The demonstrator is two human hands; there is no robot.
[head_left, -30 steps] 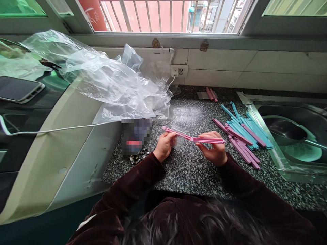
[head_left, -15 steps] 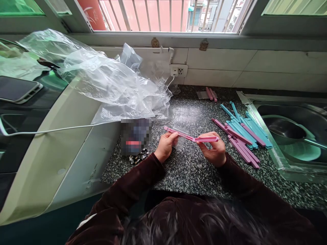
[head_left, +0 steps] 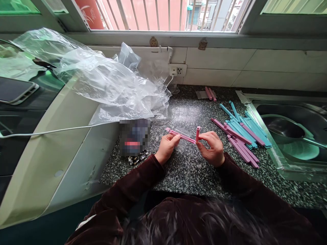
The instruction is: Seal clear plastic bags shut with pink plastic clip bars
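Observation:
A pink hinged bag clip is held over the counter, bent at its hinge. One arm slants left through my left hand, whose thumb and fingers pinch it. The other arm stands up at the hinge, and my right hand pinches it there. Behind and below the clip lies a small clear plastic bag. To the right of my right hand, several loose pink clips lie beside and partly over a pile of blue clips.
Two pink clips lie on a small clear bag near the wall. A large crumpled plastic sheet covers the back left. A blurred dark item sits left of my hands. The sink is at right; a white cable crosses at left.
The clip's right arm has swung up from lying nearly straight out to the right to standing upright at the hinge. My right hand has shifted its pinch with it.

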